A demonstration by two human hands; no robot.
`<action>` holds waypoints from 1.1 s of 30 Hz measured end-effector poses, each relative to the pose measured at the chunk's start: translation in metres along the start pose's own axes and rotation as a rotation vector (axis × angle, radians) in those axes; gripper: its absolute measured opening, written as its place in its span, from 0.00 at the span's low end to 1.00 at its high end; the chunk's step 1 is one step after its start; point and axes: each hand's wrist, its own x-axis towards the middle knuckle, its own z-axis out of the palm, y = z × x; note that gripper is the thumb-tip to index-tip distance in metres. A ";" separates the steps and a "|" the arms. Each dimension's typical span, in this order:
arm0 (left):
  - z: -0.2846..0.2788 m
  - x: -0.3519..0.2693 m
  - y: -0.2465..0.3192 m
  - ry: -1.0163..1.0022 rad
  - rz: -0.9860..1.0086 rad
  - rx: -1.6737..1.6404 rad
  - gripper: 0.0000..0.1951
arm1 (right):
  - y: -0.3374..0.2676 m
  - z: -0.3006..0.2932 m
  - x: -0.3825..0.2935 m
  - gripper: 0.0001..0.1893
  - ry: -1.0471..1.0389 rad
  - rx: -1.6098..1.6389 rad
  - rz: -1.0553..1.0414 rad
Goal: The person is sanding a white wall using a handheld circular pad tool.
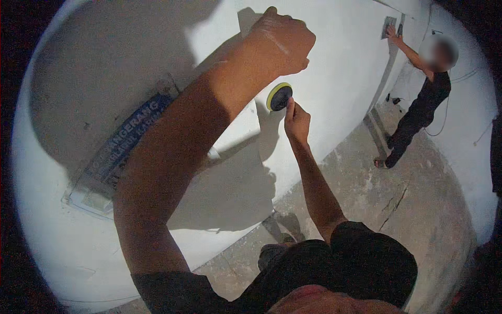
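Observation:
My left arm reaches up across the middle, with my left hand (282, 45) against or close to a white wall (337, 78). Its fingers curl away behind the back of the hand, so whatever they may hold is hidden. A pale streak, like dust, marks the skin there. Lower down, my right hand (298, 121) grips a round pad (281, 97) with a dark face and a yellow rim. The thumb presses at the pad's edge. Whether the pad touches the wall is unclear.
A blue panel or bag with printed writing (129, 137) is at the left, partly behind my forearm. At right, a person (423, 102) in dark clothes holds a flat grey tool (388, 28) against the wall. The concrete floor (361, 188) has a crack. A thin cable (445, 114) hangs behind that person.

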 end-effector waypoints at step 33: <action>0.005 0.006 -0.001 -0.091 0.014 0.116 0.22 | -0.044 -0.048 0.181 0.22 0.369 0.187 -0.207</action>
